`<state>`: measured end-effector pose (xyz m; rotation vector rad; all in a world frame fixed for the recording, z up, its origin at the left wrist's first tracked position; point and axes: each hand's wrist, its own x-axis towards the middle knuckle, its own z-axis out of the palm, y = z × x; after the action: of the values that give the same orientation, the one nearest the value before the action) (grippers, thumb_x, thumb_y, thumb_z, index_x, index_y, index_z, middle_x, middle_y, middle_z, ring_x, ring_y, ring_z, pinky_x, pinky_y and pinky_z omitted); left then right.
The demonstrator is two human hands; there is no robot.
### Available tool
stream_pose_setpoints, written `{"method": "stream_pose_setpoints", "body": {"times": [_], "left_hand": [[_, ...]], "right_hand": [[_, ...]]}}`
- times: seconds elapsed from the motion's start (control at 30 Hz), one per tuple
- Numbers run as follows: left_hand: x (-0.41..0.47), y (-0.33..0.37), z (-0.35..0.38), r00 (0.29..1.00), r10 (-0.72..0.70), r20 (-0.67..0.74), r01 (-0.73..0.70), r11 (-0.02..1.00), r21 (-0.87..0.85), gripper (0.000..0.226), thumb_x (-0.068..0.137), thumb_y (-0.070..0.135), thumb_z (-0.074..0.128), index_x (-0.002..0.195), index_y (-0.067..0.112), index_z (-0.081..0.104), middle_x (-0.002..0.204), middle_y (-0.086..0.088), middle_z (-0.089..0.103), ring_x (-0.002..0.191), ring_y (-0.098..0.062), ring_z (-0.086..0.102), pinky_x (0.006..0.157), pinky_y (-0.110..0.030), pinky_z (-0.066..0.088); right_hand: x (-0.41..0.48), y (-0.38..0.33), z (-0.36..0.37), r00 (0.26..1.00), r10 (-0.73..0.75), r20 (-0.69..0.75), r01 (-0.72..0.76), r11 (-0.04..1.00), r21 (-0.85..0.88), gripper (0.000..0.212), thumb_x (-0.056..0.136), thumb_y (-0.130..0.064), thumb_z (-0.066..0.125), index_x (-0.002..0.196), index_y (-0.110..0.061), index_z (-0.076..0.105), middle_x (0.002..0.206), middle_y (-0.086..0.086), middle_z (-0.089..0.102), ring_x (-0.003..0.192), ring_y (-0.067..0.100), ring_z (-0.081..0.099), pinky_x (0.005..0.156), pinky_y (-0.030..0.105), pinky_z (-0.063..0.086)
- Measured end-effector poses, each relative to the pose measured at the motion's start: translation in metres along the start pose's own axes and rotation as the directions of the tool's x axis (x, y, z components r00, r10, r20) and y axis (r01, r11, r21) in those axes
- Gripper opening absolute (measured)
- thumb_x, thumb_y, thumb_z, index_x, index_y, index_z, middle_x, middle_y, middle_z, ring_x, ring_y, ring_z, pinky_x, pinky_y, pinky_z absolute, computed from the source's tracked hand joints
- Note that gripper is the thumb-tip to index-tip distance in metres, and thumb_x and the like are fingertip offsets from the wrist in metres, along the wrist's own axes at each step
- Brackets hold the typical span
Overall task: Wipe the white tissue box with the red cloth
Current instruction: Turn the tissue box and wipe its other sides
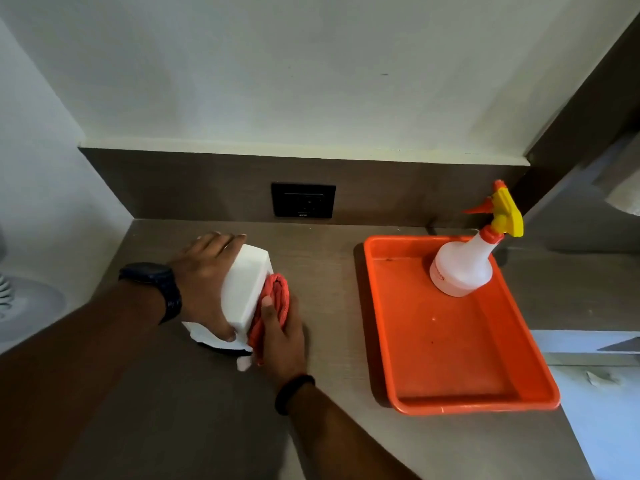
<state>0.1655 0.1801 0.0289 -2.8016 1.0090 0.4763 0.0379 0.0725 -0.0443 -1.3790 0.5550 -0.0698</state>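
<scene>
I think the wiping is in the middle, not at the start and not at the end. My left hand is wrapped around the white tissue box and holds it tipped up on the counter. My right hand grips the red cloth, bunched up, and presses it flat against the side of the box that faces that hand. So one side is being rubbed now. I cannot tell if the other sides are clean yet. The side under my left hand is covered by my fingers, so I think it still needs a turn.

The box sits right between my two hands, touching both. It is plain white and smooth, with clean, sharp edges. I see no marks on the face that shows. A bit of white tissue sticks out below my left thumb, near the bottom of the box.

Well off past my right hand is an orange tray. A spray bottle stands in its far corner. Neither hand is touching them.
</scene>
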Motion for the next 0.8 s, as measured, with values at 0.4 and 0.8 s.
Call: {"method": "stream_pose_setpoints", "body": {"times": [0.4,0.8], "left_hand": [[-0.004,0.003,0.001,0.994,0.03,-0.103,-0.035,0.998,-0.053,0.146,0.019,0.078,0.061,0.141,0.013,0.014,0.145,-0.006,0.03,0.132,-0.025,0.027,0.107,-0.038,0.033],[-0.006,0.002,0.004,0.992,0.038,-0.119,-0.046,0.996,-0.072,0.144,0.025,0.076,0.069,0.142,0.009,0.017,0.146,-0.011,0.032,0.133,-0.03,0.029,0.111,-0.044,0.031]], "right_hand": [[0.024,-0.023,0.02,0.976,-0.188,-0.113,0.183,0.982,-0.057,0.052,0.091,-0.06,0.037,0.136,-0.036,0.05,0.148,-0.005,0.05,0.139,0.013,0.042,0.118,0.046,0.035],[0.001,-0.012,0.034,0.968,-0.188,-0.167,0.192,0.981,0.007,0.036,0.087,-0.069,0.04,0.121,-0.061,0.046,0.142,-0.012,0.052,0.133,0.01,0.049,0.112,0.043,0.044]]}}
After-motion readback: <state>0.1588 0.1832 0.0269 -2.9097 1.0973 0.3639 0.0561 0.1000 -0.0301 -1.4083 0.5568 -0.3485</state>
